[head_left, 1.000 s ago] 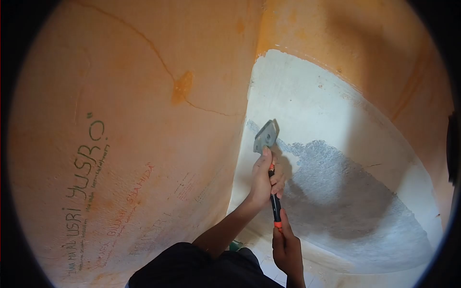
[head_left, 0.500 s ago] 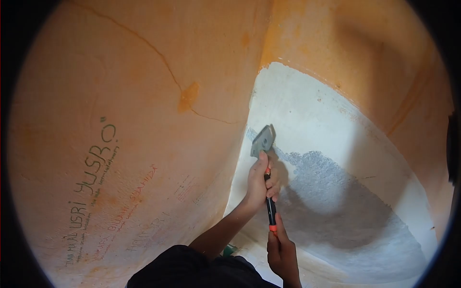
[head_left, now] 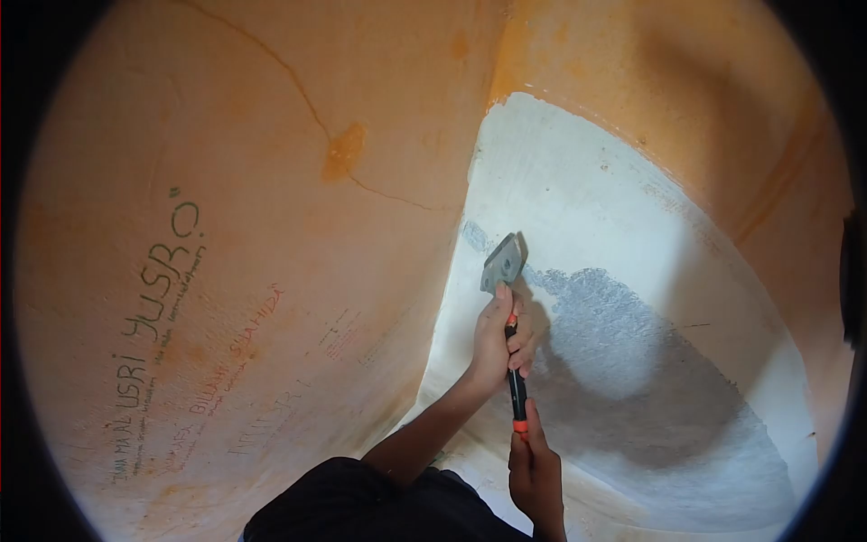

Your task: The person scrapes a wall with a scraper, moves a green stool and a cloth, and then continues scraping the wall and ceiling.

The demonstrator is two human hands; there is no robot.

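Observation:
A scraper [head_left: 517, 370] with a grey metal head and a black and red handle lies against the white wall patch [head_left: 578, 199]. Around the upper handle, just below the head, my left hand [head_left: 502, 336] is closed, its thumb near the metal. Lower down, my right hand [head_left: 535, 470] grips the red end of the handle. To the right of the head is a rough grey scraped area [head_left: 614, 343], partly in shadow. A small grey scraped spot [head_left: 473, 237] shows up and left of the head.
An orange wall [head_left: 379, 108] with a crack and handwriting [head_left: 158, 325] fills the left side. More orange wall [head_left: 704, 99] borders the white patch at the upper right. A dark object [head_left: 851, 280] stands at the right edge.
The scraper head has shifted slightly right on the wall, with both hands still on the handle. The small scraped spot is now more exposed. The view has tilted a little.

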